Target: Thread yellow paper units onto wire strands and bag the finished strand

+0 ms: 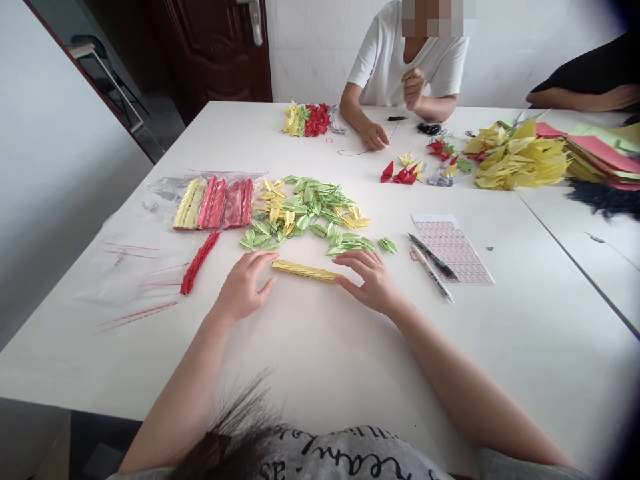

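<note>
A yellow folded-paper stick point(305, 270) lies on the white table in front of me, between my two hands. My left hand point(245, 285) rests at its left end, thumb and fingers apart and nothing held. At the right end is my right hand point(370, 279), its fingers spread, the thumb touching or very near the stick's tip. Just beyond lie many small green folded-paper pieces point(305, 210), with yellow folded-paper pieces point(275, 203) among them. A red twisted paper stick point(199, 263) lies to the left of my left hand.
A clear plastic bag point(165, 193) has yellow and red paper sticks point(227, 203) on it. Thin red strands point(137, 317) lie at left. On the right are a sticker sheet point(463, 253), a black pen point(433, 257) and a white pen point(435, 277). Across the table sits a person in white point(380, 53).
</note>
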A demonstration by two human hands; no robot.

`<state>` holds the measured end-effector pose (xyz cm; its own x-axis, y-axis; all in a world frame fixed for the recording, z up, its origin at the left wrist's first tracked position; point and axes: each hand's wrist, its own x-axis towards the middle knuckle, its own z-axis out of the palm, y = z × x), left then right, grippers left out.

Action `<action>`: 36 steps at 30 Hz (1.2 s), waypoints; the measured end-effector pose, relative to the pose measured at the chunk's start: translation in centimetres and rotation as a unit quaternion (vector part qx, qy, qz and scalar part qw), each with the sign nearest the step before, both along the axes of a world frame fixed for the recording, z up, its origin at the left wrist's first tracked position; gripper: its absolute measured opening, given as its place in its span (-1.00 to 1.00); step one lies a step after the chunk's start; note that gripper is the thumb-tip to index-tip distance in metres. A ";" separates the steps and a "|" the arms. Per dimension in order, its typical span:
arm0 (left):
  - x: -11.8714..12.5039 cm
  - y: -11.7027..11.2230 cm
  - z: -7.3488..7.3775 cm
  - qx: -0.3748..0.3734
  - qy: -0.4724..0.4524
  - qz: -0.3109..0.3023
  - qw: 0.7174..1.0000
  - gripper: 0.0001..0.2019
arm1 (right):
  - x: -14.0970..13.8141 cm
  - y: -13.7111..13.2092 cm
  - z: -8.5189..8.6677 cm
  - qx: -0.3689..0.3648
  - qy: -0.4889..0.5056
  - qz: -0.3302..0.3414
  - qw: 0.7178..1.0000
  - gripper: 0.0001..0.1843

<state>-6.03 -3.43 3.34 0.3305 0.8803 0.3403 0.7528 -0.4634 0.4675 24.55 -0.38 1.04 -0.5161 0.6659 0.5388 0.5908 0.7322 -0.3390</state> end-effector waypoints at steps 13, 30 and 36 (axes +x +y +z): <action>2.1 0.6 -2.5 -0.048 -0.006 -0.012 0.999 -0.67 | -1.1 -0.6 -1.0 -0.212 0.112 0.009 0.971 -0.64; -0.6 1.4 -0.8 0.064 -0.008 0.143 0.988 -0.73 | -2.4 -1.5 -1.3 0.063 -0.110 0.061 0.990 -0.65; -12.0 -1.2 3.3 0.011 0.018 0.595 0.803 -0.54 | -1.8 -1.1 -1.6 0.068 -0.060 0.040 0.995 -0.69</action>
<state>-17.99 -4.65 6.62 -0.7308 0.5739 0.3695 0.6817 0.5865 0.4373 22.73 -1.50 -0.55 -0.6310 0.5447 0.5524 0.5591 0.8129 -0.1630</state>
